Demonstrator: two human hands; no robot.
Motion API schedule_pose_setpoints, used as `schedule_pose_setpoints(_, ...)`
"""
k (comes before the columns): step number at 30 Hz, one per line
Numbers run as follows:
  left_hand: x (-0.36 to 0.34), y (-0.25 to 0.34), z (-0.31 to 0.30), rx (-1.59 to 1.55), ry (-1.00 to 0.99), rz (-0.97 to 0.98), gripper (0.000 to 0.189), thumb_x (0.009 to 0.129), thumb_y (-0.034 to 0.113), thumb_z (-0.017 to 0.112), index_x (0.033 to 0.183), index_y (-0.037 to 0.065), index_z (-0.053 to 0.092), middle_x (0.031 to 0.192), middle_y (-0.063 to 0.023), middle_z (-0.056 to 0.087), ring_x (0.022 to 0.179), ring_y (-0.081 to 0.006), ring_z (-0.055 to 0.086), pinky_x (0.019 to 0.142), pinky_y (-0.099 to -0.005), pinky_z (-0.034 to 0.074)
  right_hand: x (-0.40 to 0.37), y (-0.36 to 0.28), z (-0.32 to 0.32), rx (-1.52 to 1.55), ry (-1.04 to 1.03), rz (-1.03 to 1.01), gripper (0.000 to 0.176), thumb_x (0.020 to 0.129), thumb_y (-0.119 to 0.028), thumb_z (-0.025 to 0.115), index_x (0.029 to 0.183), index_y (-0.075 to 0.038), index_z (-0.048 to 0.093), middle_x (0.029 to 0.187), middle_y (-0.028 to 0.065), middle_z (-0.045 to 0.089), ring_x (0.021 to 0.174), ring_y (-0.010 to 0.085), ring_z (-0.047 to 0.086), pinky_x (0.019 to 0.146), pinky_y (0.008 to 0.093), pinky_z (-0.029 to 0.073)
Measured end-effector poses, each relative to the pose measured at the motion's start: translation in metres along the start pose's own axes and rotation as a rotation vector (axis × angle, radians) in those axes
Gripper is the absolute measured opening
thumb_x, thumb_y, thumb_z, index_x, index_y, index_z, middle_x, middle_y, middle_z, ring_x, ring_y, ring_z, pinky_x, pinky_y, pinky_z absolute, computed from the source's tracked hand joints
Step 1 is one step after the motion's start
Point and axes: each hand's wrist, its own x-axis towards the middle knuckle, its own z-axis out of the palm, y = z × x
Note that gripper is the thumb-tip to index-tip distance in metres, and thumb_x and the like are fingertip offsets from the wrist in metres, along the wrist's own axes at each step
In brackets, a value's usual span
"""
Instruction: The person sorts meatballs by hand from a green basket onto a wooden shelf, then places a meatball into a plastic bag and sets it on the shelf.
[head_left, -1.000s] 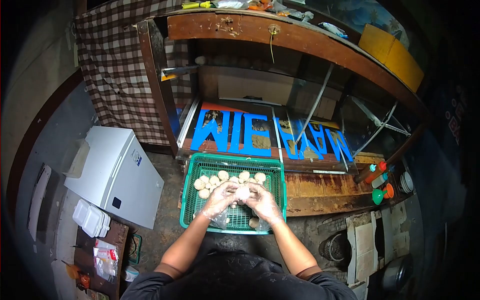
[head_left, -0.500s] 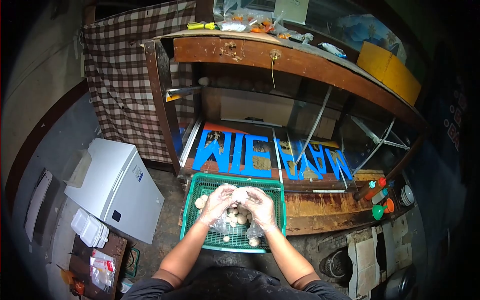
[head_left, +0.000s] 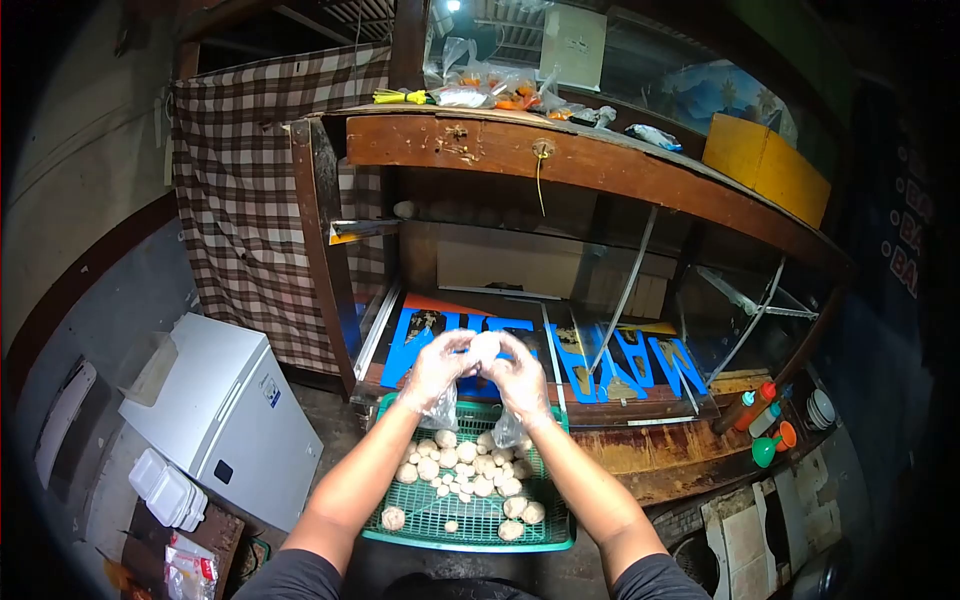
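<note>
A pale round meatball (head_left: 484,347) is held up between the fingertips of both hands, above the far edge of the green plastic basket (head_left: 465,546). My left hand (head_left: 438,370) grips it from the left, its fingers curled in. From the right, my right hand (head_left: 520,378) pinches the same ball. Clear, loose plastic gloves cover both hands and hang in folds at the wrists. Below lie several smaller and larger meatballs (head_left: 466,453), mostly clustered mid-basket, with a few near the front side.
Behind the basket stands a wooden display case (head_left: 600,165) with blue lettering (head_left: 630,360). A white chest freezer (head_left: 215,410) is at left, with foam boxes (head_left: 168,490) nearby. Sauce bottles (head_left: 745,408) and a green funnel (head_left: 763,452) stand at right.
Both hands have risen away from the basket with the meatball, moving toward the display case. More of the basket's meatballs now show. The camera view has tilted up.
</note>
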Motion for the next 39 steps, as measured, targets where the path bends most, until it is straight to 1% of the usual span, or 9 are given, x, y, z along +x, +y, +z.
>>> schedule_pose_setpoints(13, 0.146, 0.015, 0.013, 0.007, 0.122, 0.267, 0.039, 0.088, 0.01, 0.075, 0.122, -0.002, 0.06, 0.106, -0.0115, 0.068, 0.086, -0.0168, 0.068, 0.074, -0.0271, 0.059, 0.147, -0.02, -0.01, -0.168, 0.236, -0.182, 0.049, 0.08, -0.003, 0.076, 0.127, 0.002, 0.06, 0.111, 0.0135, 0.068, 0.096, 0.0179, 0.067, 0.082, 0.0294, 0.057)
schedule_pose_setpoints(17, 0.178, 0.021, 0.024, -0.015, 0.253, 0.166, 0.034, 0.088, 0.003, 0.07, 0.12, -0.003, 0.06, 0.103, -0.0107, 0.068, 0.084, -0.0155, 0.068, 0.071, -0.0249, 0.058, 0.187, -0.02, -0.015, -0.144, 0.328, -0.071, 0.045, 0.074, -0.003, 0.076, 0.117, 0.003, 0.063, 0.102, 0.0144, 0.07, 0.089, 0.0181, 0.067, 0.075, 0.0305, 0.057)
schedule_pose_setpoints(22, 0.212, 0.025, 0.033, -0.194, 0.28, 0.167, 0.033, 0.089, -0.003, 0.063, 0.122, -0.003, 0.059, 0.115, -0.0167, 0.065, 0.097, -0.027, 0.067, 0.083, -0.038, 0.06, 0.233, -0.007, -0.03, 0.033, 0.324, -0.118, 0.043, 0.072, 0.005, 0.07, 0.115, 0.004, 0.064, 0.098, 0.0131, 0.069, 0.081, 0.0198, 0.066, 0.068, 0.0315, 0.055)
schedule_pose_setpoints(27, 0.233, 0.037, 0.033, -0.223, 0.286, 0.126, 0.022, 0.092, 0.0, 0.061, 0.114, 0.001, 0.062, 0.111, -0.0137, 0.065, 0.095, -0.0274, 0.067, 0.082, -0.0399, 0.059, 0.246, -0.022, -0.036, 0.125, 0.251, -0.016, 0.037, 0.079, 0.008, 0.066, 0.115, 0.003, 0.061, 0.104, 0.0138, 0.066, 0.089, 0.025, 0.067, 0.078, 0.0333, 0.058)
schedule_pose_setpoints(29, 0.244, 0.033, 0.025, 0.12, 0.257, 0.133, 0.016, 0.093, 0.003, 0.062, 0.109, 0.004, 0.063, 0.106, -0.011, 0.066, 0.092, -0.0257, 0.066, 0.08, -0.0389, 0.058, 0.245, -0.023, -0.038, 0.217, 0.283, -0.009, 0.037, 0.079, 0.008, 0.066, 0.116, 0.002, 0.061, 0.104, 0.0143, 0.066, 0.086, 0.0238, 0.066, 0.076, 0.0318, 0.057)
schedule_pose_setpoints(31, 0.237, 0.033, 0.029, -0.202, 0.271, 0.092, 0.013, 0.094, 0.005, 0.061, 0.106, 0.007, 0.062, 0.104, -0.0089, 0.065, 0.09, -0.0241, 0.066, 0.078, -0.0374, 0.057, 0.257, -0.015, -0.054, 0.14, 0.196, 0.001, 0.041, 0.077, 0.007, 0.069, 0.117, 0.001, 0.062, 0.103, 0.0134, 0.067, 0.085, 0.0236, 0.067, 0.074, 0.0323, 0.056)
schedule_pose_setpoints(33, 0.24, 0.033, 0.026, -0.116, 0.265, 0.09, 0.022, 0.093, 0.004, 0.061, 0.115, 0.008, 0.062, 0.104, -0.0081, 0.065, 0.092, -0.0223, 0.065, 0.076, -0.0372, 0.056, 0.263, -0.011, -0.062, 0.063, 0.104, 0.0, 0.045, 0.074, 0.006, 0.073, 0.118, 0.0, 0.064, 0.102, 0.0126, 0.069, 0.084, 0.0234, 0.067, 0.072, 0.0329, 0.054)
schedule_pose_setpoints(36, 0.238, 0.026, 0.019, 0.128, 0.231, 0.065, 0.039, 0.092, 0.007, 0.062, 0.13, 0.006, 0.057, 0.112, -0.0089, 0.066, 0.098, -0.0218, 0.065, 0.081, -0.0368, 0.054, 0.253, -0.011, -0.063, -0.21, 0.188, -0.035, 0.055, 0.076, -0.002, 0.073, 0.129, 0.001, 0.06, 0.128, 0.0177, 0.064, 0.121, 0.0275, 0.06, 0.1, 0.0346, 0.048)
schedule_pose_setpoints(39, 0.214, 0.03, 0.021, 0.29, 0.177, 0.143, 0.054, 0.09, 0.009, 0.064, 0.141, 0.004, 0.049, 0.123, -0.0107, 0.064, 0.104, -0.0219, 0.064, 0.087, -0.0354, 0.053, 0.218, -0.033, -0.055, -0.518, 0.215, -0.101, 0.055, 0.077, -0.011, 0.075, 0.128, 0.001, 0.06, 0.126, 0.019, 0.065, 0.119, 0.0279, 0.061, 0.101, 0.0342, 0.048)
